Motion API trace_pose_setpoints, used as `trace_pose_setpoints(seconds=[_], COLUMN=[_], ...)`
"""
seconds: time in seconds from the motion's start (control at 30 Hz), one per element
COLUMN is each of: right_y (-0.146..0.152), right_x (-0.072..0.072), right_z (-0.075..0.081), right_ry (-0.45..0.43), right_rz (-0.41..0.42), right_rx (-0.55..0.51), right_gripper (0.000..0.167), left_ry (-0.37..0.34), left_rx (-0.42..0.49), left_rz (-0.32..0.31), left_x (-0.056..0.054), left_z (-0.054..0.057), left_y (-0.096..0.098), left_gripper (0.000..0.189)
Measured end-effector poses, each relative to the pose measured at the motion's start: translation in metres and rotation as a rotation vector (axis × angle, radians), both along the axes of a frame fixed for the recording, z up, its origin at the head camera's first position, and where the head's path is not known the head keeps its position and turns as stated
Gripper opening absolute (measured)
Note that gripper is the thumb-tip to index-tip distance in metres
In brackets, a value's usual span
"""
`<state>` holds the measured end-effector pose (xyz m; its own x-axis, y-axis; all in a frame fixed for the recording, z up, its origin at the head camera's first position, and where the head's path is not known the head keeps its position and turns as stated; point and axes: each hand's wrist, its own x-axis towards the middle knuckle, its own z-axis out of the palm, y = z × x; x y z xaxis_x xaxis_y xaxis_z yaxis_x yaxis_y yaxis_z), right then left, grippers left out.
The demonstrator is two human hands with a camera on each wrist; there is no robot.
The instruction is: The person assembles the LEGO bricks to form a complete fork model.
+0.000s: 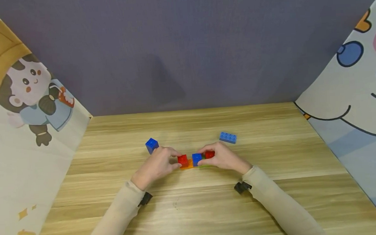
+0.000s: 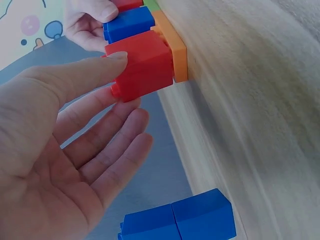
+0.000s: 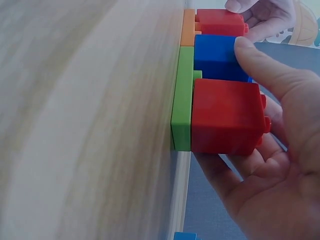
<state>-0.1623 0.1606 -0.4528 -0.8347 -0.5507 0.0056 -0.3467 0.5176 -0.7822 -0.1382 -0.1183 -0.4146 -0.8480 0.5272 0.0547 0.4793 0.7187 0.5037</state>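
Note:
My left hand [image 1: 155, 166] pinches a red brick [image 1: 182, 160] between thumb and forefinger, its other fingers spread loosely behind. That brick sits on the orange plate [image 2: 180, 50] at the left end of a low row. My right hand [image 1: 223, 158] holds a blue brick [image 1: 197, 159], thumb on its near side, at the join of the orange plate and a green plate [image 3: 182, 110]. A second red brick [image 3: 227, 117] stands on the green plate, under my right palm. Both plates lie end to end on the wooden table [image 1: 193, 209].
Two stacked dark blue bricks [image 1: 152, 145] stand just behind my left hand. A lighter blue eight-stud brick [image 1: 228, 137] lies beyond my right hand. A dark panel [image 1: 184, 53] closes off the back, with printed cartoon panels [image 1: 24, 158] at both sides.

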Motion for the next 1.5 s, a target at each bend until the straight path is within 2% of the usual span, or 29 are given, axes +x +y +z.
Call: trace_pose_setpoints(seconds=[0.17, 0.3, 0.4, 0.63, 1.0, 1.2, 1.5], right_y=[0.002, 0.002, 0.001, -0.002, 0.006, 0.017, 0.02], right_x=[-0.001, 0.0, 0.001, 0.001, -0.002, 0.0, 0.002], right_z=[0.0, 0.0, 0.0, -0.001, -0.001, 0.0, 0.0], right_ry=[0.01, 0.006, 0.007, -0.002, 0.001, 0.006, -0.042], right_rz=[-0.011, -0.02, -0.015, -0.018, -0.002, -0.044, -0.071], right_rx=[0.003, 0.009, 0.014, 0.016, 0.02, 0.036, 0.019], right_gripper=[0.041, 0.04, 0.041, 0.041, 0.044, 0.044, 0.045], left_ry=[0.003, 0.011, 0.011, 0.028, 0.065, 0.071, 0.09], left_rx=[-0.047, -0.073, -0.068, -0.054, -0.06, -0.044, -0.029], left_rz=[0.009, -0.014, -0.02, 0.014, -0.003, -0.003, 0.003], left_x=[0.002, 0.002, 0.003, 0.007, 0.009, 0.009, 0.011], left_z=[0.004, 0.005, 0.003, -0.001, -0.004, -0.006, -0.009], left_y=[0.005, 0.01, 0.011, 0.007, 0.006, 0.006, 0.005], left_gripper=[0.03, 0.029, 0.029, 0.031, 0.031, 0.031, 0.032])
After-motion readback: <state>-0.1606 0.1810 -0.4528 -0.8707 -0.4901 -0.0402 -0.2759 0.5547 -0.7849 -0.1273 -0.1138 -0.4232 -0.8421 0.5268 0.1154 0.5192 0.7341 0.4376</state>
